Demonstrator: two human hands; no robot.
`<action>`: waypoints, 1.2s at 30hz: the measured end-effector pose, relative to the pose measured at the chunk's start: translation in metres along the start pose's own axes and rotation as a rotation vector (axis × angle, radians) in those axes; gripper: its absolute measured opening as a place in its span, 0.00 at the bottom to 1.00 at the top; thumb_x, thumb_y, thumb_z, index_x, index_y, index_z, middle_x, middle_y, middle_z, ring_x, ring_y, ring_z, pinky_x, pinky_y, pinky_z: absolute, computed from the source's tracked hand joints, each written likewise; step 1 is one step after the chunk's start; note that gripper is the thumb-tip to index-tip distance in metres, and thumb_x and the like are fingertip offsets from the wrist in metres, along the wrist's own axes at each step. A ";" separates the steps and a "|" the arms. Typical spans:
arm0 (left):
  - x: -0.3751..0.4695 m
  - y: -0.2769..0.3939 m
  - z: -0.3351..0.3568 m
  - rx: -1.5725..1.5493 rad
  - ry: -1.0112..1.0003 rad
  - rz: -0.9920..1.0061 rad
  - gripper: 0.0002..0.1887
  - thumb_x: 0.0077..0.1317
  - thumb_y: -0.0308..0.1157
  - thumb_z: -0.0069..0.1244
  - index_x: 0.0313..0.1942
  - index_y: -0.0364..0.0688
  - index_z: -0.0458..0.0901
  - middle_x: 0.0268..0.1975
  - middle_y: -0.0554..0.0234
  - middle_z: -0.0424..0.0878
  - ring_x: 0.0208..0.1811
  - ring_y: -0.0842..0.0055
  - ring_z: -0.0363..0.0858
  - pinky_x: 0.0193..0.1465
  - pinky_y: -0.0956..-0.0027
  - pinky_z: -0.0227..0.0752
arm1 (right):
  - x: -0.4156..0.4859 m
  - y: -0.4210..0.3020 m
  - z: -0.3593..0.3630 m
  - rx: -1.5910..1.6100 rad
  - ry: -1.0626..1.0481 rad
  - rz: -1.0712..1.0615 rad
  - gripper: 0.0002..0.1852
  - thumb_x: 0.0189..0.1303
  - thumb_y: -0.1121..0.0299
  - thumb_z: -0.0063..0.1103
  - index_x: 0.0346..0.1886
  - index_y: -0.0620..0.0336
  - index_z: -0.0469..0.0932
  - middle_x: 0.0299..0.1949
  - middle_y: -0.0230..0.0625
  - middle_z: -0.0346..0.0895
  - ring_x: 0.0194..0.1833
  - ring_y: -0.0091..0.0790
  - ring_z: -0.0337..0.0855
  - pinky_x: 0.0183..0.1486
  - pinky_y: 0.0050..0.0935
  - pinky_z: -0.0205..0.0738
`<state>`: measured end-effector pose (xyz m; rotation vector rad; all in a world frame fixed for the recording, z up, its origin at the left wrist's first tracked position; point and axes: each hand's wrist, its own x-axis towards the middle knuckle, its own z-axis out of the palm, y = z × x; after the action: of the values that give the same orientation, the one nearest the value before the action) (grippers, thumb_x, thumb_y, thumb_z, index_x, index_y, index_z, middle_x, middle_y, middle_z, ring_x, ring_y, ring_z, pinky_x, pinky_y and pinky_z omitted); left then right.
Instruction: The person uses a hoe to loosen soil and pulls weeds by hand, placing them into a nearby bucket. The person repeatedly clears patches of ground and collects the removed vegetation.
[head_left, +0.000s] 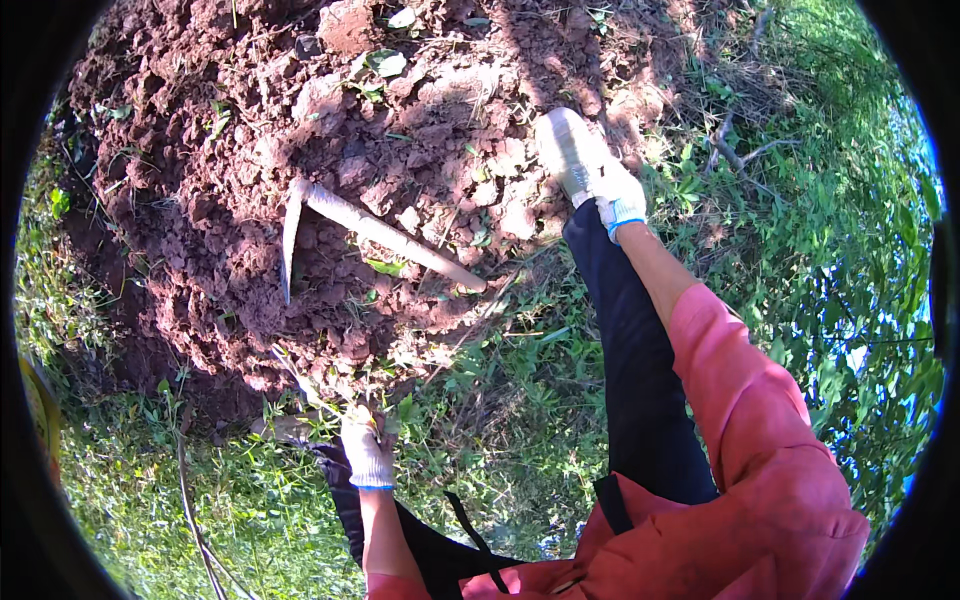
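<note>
My left hand (369, 448), in a white knit glove with a blue cuff edge, is closed around a bunch of pulled weeds (330, 409) at the edge of the dug soil. My right hand (621, 193), gloved the same way, is beside the shoe (566, 146) on my right foot; its fingers are partly lost in glare, so their grip cannot be told. Between the hands and farther up, a hoe with a wooden handle (397, 244) lies on the clods, its metal blade (291, 247) pointing down-left in the view. Neither hand touches the hoe.
Loose reddish soil (225, 270) in lumps fills the upper left. Green grass and weeds (495, 450) grow around it. A dry forked branch (731, 146) lies at upper right, and a thin stem (187, 495) rises at lower left. Leafy plants stand along the right side.
</note>
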<state>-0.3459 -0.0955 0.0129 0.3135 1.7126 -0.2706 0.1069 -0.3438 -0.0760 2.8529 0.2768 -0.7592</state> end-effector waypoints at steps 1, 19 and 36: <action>0.003 -0.001 0.000 0.001 -0.014 -0.024 0.09 0.66 0.42 0.50 0.35 0.50 0.70 0.26 0.76 0.72 0.24 0.86 0.69 0.20 0.79 0.59 | 0.005 0.026 0.030 -0.150 0.008 -0.099 0.15 0.61 0.60 0.45 0.43 0.57 0.77 0.34 0.47 0.80 0.35 0.50 0.80 0.39 0.41 0.74; 0.007 -0.009 -0.003 0.030 -0.075 0.012 0.09 0.66 0.41 0.48 0.36 0.48 0.69 0.24 0.72 0.71 0.18 0.84 0.64 0.16 0.78 0.56 | 0.020 -0.024 -0.028 -0.044 -0.155 -0.022 0.16 0.62 0.60 0.46 0.44 0.58 0.78 0.37 0.44 0.81 0.40 0.49 0.80 0.44 0.40 0.74; 0.002 -0.001 0.014 0.028 -0.070 -0.050 0.06 0.66 0.35 0.48 0.35 0.46 0.70 0.22 0.72 0.69 0.16 0.84 0.63 0.14 0.78 0.60 | 0.026 0.054 0.010 -0.104 -0.179 0.084 0.18 0.59 0.63 0.46 0.49 0.59 0.76 0.44 0.47 0.78 0.48 0.49 0.76 0.53 0.38 0.69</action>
<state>-0.3333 -0.1009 0.0088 0.2790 1.6499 -0.3393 0.1363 -0.3944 -0.0906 2.6596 0.1655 -0.9465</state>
